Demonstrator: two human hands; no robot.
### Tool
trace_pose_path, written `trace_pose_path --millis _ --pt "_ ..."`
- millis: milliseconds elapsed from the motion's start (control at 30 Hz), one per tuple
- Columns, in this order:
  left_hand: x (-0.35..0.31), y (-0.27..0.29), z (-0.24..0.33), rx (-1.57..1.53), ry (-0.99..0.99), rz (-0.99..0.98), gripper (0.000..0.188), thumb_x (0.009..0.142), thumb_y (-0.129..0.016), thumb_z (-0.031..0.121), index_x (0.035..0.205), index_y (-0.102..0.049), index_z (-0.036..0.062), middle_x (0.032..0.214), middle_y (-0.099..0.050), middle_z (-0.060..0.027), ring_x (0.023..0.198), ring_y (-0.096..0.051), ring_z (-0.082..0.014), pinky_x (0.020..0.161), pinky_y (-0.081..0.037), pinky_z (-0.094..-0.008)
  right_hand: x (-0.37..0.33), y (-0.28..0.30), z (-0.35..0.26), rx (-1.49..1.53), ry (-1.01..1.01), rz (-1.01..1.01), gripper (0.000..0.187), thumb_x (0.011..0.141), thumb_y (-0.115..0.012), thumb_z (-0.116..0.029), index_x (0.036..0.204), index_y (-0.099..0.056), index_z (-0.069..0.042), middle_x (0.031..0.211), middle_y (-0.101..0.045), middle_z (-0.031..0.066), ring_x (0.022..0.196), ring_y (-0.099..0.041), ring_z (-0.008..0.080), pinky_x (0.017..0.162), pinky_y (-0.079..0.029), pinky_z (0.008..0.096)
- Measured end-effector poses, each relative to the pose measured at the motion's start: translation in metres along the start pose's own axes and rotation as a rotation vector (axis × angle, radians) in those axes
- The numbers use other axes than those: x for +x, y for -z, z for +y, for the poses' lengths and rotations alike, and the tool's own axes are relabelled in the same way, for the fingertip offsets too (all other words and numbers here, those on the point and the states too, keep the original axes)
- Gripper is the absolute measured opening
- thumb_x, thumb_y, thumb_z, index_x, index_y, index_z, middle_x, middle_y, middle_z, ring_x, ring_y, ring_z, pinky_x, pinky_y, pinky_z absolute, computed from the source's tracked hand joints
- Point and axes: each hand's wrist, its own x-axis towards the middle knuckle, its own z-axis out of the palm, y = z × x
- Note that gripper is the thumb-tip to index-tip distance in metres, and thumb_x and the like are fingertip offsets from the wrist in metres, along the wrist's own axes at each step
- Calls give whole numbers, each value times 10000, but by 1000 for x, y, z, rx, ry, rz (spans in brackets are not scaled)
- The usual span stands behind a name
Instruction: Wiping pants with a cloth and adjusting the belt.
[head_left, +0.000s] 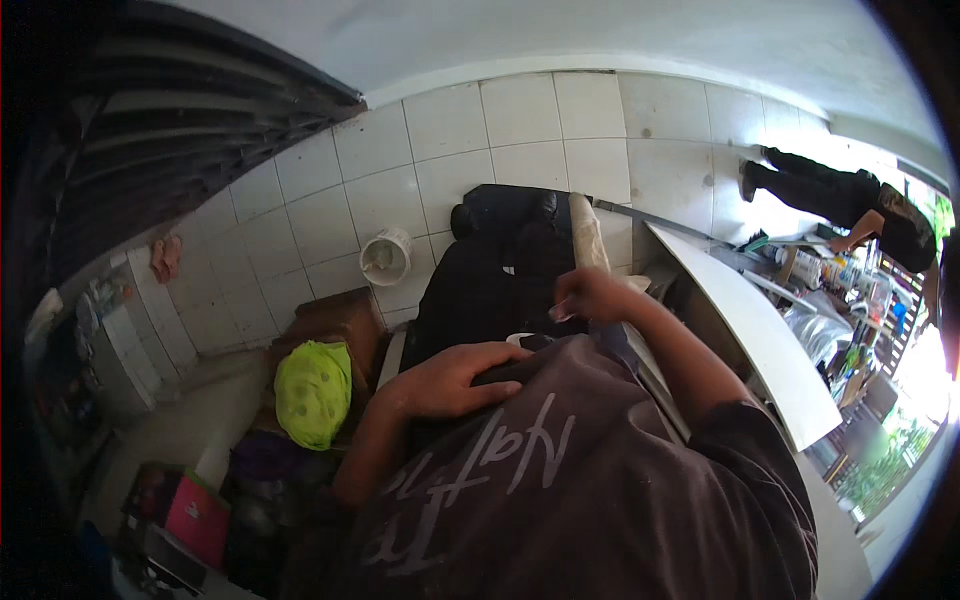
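Note:
My left hand (pixel 463 381) lies flat against the front of my dark printed shirt (pixel 600 460), its fingers stretched out and holding nothing. Above my lap, my right hand (pixel 594 297) is raised with its fingers curled together. Something small and pale shows at those fingertips, too indistinct to name. Black trousers (pixel 470 290) cover my legs below both hands. Close beyond the right hand stands a long beige roll (pixel 587 232), partly behind the hand.
A white bucket (pixel 386 257) stands on the tiled floor ahead. To my left, a lime-green bag (pixel 314 396) rests on brown furniture (pixel 345 315). A white panel (pixel 755 345) extends along my right. Farther right, another person (pixel 850 200) leans near cluttered goods (pixel 850 290).

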Motion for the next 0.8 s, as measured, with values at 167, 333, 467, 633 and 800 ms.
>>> trace_pose_path --millis 167,333,467,633,800 --pt "11 5 14 36 75 -78 435 941 -551 329 1249 -538 22 1192 -590 -168 1126 -567 -295 966 -430 -374 66 -34 52 -398 -136 283 149 762 -725 -192 855 -683 -83 894 -701 133 866 -679 284 790 -516 408" --pt "7 7 12 62 123 -69 417 939 -547 321 1223 -547 16 1155 -604 -160 1100 -576 -281 942 -437 -363 63 1 25 -241 -252 349 233 721 -784 -284 833 -709 -94 865 -705 128 861 -677 280 778 -509 402" --pt "2 9 13 -66 245 -93 412 938 -547 320 1214 -548 14 1136 -604 -158 1081 -579 -285 936 -439 -363 61 -10 7 133 -84 25 200 742 -762 -275 803 -705 -93 833 -695 97 836 -671 241 762 -505 362" --pt "5 7 5 38 201 -73 392 932 -554 299 1206 -547 19 1126 -597 -155 1058 -578 -287 933 -437 -359 85 -36 -18 -525 -303 -4 144 780 -730 -247 856 -726 -125 905 -709 93 926 -671 223 851 -488 392" --pt "-3 10 9 -3 222 -62 370 923 -557 267 1199 -546 21 1140 -586 -150 1079 -565 -284 942 -428 -352 80 -1 16 -478 -92 467 88 778 -674 -161 844 -719 -123 941 -710 75 933 -669 241 853 -486 392"
